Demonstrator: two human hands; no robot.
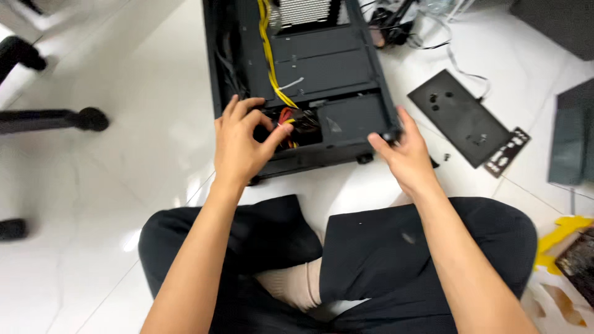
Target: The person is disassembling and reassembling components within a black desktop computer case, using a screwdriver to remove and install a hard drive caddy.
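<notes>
I am sitting cross-legged on the white tiled floor in dark trousers, with the black computer case lying open on its side just in front of my knees. My left hand is resting at the near edge of the case's opening, fingers curled and loosely bent, thumb stretching toward the bundle of red and yellow wires inside; the thumb tip is lying against or just over them, but I cannot tell whether I am actually pinching any. My right hand is pressing against the near right corner of the case, fingers half open and wrapping that corner, thumb pointing up along the side wall. A yellow cable is running down the inside of the case from the far end toward the wire bundle. To the right of the case a flat black panel is lying on the floor, well apart from my right hand, with a thin slotted metal plate just beside its near corner and a small screw near it. A tangle of black cables is sitting beyond the case, and the black legs of a chair base are showing at the left
</notes>
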